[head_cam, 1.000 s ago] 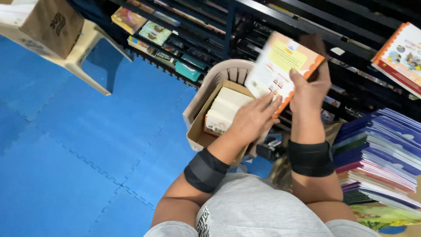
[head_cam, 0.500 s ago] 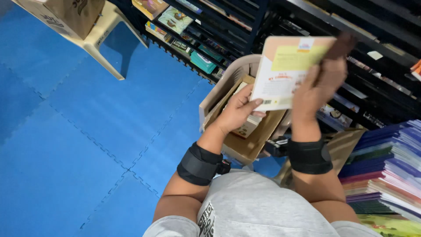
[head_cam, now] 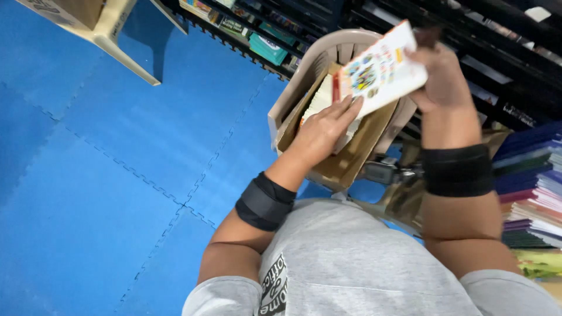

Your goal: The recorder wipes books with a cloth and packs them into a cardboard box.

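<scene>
Booklet [head_cam: 381, 70], one: thin, white cover with small coloured pictures and a red spine edge. Held up at about 1 o'clock in the head view, tilted, above the box. The right hand [head_cam: 443, 79] has its grip clenched on the booklet's right edge, thumb across the cover, forearm rising nearly straight up from the body.

Cardboard box [head_cam: 351, 155], one: brown, open-topped, flaps up, standing inside the chair at 12 o'clock. A pale stack of further booklets [head_cam: 319, 99] lies in it; the count cannot be told.

Left hand [head_cam: 321, 133], one: palm down, fingers extended and together, resting on the stack in the box, fingertips touching the lower left corner of the raised booklet. Its grip is released, closed around nothing. The forearm runs from 7 o'clock up toward 1 o'clock, elbow bent.

Wristbands, two: black, one on the left wrist [head_cam: 264, 202], one on the right wrist [head_cam: 458, 169].

Plastic chair [head_cam: 319, 58], one: beige, slatted back, carrying the box.

Second beige plastic seat [head_cam: 120, 32], one: at 11 o'clock, partly cut off, with another cardboard box on it.

Shelving [head_cam: 497, 47], one dark unit along the top, from 12 to 2 o'clock, holding coloured books.

Stack of coloured folders [head_cam: 535, 187], one pile at 3 o'clock; number unclear.

Floor mats [head_cam: 105, 175]: blue interlocking tiles, several, from 7 to 11 o'clock.
</scene>
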